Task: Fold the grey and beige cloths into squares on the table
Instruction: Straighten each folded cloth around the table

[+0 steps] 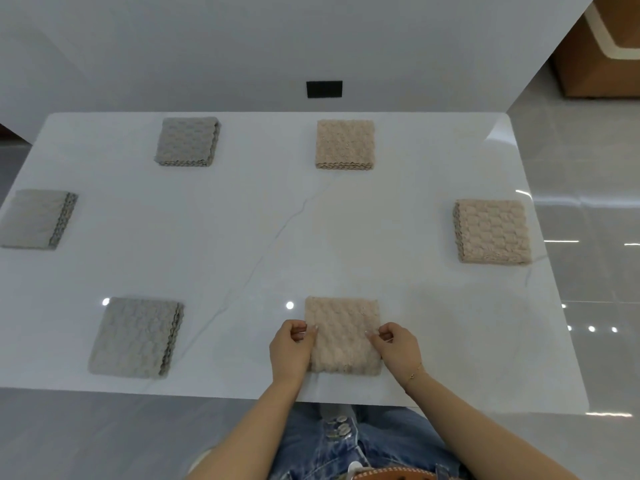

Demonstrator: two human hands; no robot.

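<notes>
A folded beige cloth (343,336) lies as a square near the table's front edge. My left hand (291,348) is at its left edge, thumb on top and fingers curled at the edge. My right hand (396,346) mirrors this at the right edge, thumb on the cloth. Two more folded beige cloths lie at the back (345,143) and at the right (491,231). Three folded grey cloths lie on the left half: the back one (187,141), the far left one (36,218) and the front one (135,337).
The white marble table (263,230) ends just in front of my hands, and its right edge runs close past the right beige cloth. A black socket plate (324,89) sits on the wall behind. Glossy floor tiles (588,271) lie to the right.
</notes>
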